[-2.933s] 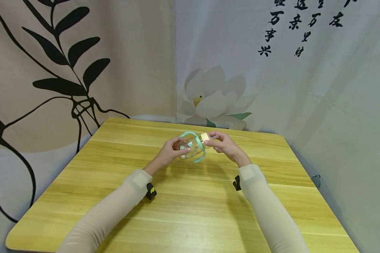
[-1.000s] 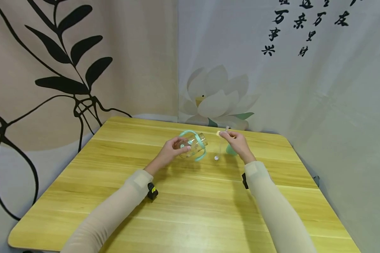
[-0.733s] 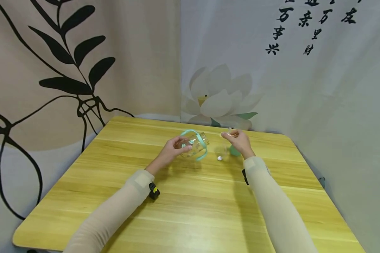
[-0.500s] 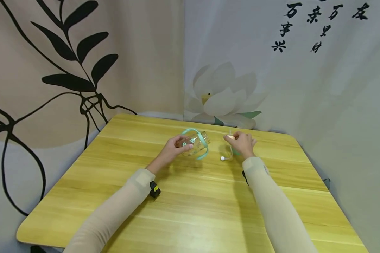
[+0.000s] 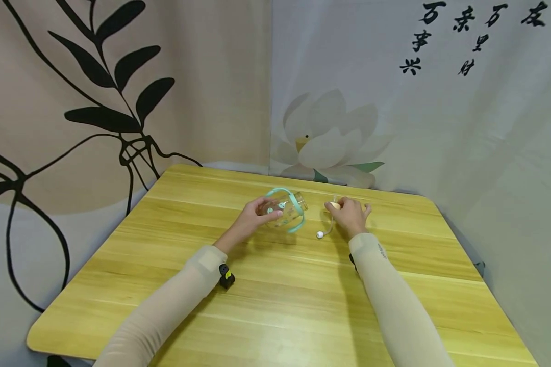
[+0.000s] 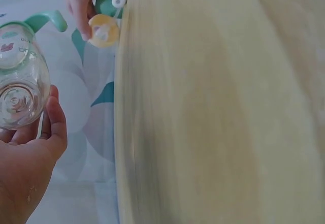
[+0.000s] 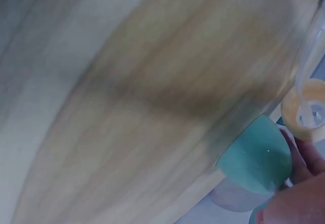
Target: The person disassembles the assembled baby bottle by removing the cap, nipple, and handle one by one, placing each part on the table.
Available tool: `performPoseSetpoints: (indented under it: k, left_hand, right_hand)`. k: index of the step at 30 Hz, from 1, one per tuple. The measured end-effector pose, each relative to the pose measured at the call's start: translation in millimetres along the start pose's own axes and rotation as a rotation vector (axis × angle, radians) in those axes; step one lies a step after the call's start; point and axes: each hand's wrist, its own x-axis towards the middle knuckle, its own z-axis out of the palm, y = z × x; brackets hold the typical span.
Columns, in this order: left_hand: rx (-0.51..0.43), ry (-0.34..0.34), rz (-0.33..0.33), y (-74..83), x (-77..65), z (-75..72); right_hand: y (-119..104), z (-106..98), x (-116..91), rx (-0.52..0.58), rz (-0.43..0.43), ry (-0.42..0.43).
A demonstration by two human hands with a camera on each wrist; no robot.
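Observation:
My left hand (image 5: 251, 216) holds a clear baby bottle (image 5: 282, 214) tilted, its uncapped mouth toward the right. The bottle has a mint-green ring with two handles (image 6: 48, 20). Right of the bottle, my right hand (image 5: 351, 216) pinches a pale yellow screw collar (image 5: 333, 205) with a clear straw fitting. From it hangs a thin tube ending in a white weighted ball (image 5: 320, 235), low over the table; whether it touches is unclear. A green cap (image 7: 256, 155) stands close by the right hand in the right wrist view; the hand hides it in the head view.
The wooden table (image 5: 257, 306) runs around both arms, its far edge behind the hands. A printed cloth backdrop (image 5: 211, 92) hangs beyond it. Black wrist cameras sit on both sleeves, the left camera (image 5: 227, 277) showing plainly.
The collar and straw have come off the bottle in my right hand, then moved right and down toward the table. The left hand still holds the bottle. The head view has shifted slightly.

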Motion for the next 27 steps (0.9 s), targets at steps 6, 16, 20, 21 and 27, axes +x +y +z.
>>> performPoseSetpoints:
  k: [6,16,20,21,27]
  left_hand:
    - [0.002,0.001,-0.008,2.6,-1.2,0.9]
    - [0.03,0.017,-0.003,1.5,-2.7,-0.6]
    - [0.027,0.016,-0.003,0.8,-2.5,-1.0]
    - [0.024,0.015,-0.005,0.8,-2.6,-1.0]
    - [0.015,0.021,-0.011,0.0,-1.7,-1.4]
  right_hand:
    - [-1.7,-0.2,-3.7,0.028,0.013,0.007]
    - [-2.0,-1.3,-6.5,0.049,0.034,0.01]
    - [0.4,-1.1,-7.0,0.046,0.032,0.009]
    - [1.0,-1.3,-7.1,0.041,0.033,0.007]
    - [2.2,-5.0,-9.5,0.039,0.029,0.007]
